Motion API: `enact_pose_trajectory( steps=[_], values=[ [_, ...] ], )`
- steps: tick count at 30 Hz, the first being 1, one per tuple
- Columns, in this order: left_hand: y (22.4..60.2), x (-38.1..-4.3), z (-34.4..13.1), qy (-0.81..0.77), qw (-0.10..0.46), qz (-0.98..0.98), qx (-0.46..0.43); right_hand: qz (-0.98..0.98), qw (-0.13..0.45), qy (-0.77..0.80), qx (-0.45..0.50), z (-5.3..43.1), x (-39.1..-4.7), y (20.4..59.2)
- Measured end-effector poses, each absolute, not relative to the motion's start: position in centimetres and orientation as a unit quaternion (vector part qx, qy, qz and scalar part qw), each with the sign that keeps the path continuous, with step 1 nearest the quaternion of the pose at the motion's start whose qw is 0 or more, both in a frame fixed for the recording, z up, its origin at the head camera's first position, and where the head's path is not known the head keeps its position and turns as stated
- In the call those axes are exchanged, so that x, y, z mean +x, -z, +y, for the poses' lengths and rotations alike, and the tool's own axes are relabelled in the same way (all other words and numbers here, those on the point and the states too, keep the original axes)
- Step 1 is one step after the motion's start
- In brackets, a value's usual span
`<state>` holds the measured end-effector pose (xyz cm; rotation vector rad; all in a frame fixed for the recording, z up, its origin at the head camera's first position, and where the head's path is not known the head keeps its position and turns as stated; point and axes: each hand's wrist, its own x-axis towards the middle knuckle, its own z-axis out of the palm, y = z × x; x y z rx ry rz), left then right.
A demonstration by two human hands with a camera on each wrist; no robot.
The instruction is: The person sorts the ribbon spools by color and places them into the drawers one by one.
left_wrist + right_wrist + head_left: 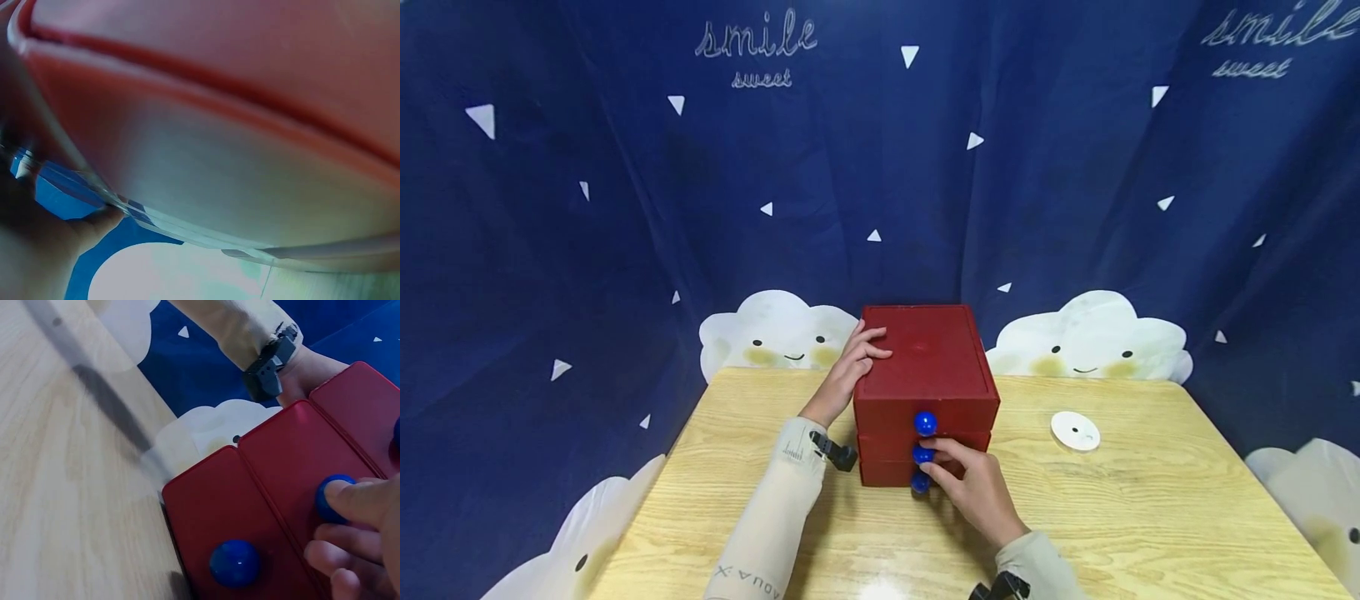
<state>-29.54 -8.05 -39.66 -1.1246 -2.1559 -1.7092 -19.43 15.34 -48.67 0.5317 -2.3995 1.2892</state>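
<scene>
A dark red three-drawer box (917,358) stands on the wooden table, its drawer fronts toward me. Each front bears a round blue knob: the top knob (926,423), the middle knob (331,499) and the bottom knob (235,563). Thumb and fingers of my right hand (977,487) pinch the middle knob. My left hand (848,367) rests on the box's top left edge, its fingers spread over the lid. In the left wrist view the red box (187,137) fills most of the picture, and only part of the left hand (56,240) shows at the lower left.
A white disc (1075,431) with a small dark centre lies on the table (1135,500) to the right of the box. Behind the table hangs a dark blue curtain (820,167) printed with white triangles and smiling clouds.
</scene>
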Motion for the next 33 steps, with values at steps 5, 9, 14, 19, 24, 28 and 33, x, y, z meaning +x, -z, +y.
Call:
enact_pose_trajectory(
  steps=[5, 9, 14, 19, 24, 28, 33],
  values=[
    [39.6, -29.5, -8.1, 0.572, 0.082, -0.725, -0.374, -0.839, 0.225, -0.462, 0.179, 15.0, -19.2, 49.2],
    [39.6, -29.4, -8.1, 0.573, 0.085, -0.724, -0.375, -0.832, 0.246, -0.466, 0.173, 14.8, -19.1, 49.5],
    [39.6, -29.5, -8.0, 0.578, 0.088, -0.718, -0.377, -0.831, 0.253, -0.469, 0.159, 14.8, -18.9, 49.6],
    [39.8, -29.5, -7.7, 0.594, 0.092, -0.704, -0.378, -0.832, 0.243, -0.473, 0.159, 15.0, -18.8, 49.7],
    [40.1, -29.3, -7.5, 0.604, 0.08, -0.701, -0.371, -0.83, 0.237, -0.478, 0.161, 15.4, -18.4, 49.9],
    [40.0, -29.3, -7.5, 0.609, 0.081, -0.699, -0.366, -0.835, 0.228, -0.475, 0.159, 15.8, -18.3, 50.2],
    [40.0, -29.5, -7.6, 0.607, 0.086, -0.701, -0.364, -0.858, 0.156, -0.464, 0.153, 16.2, -18.0, 50.6]
  ],
)
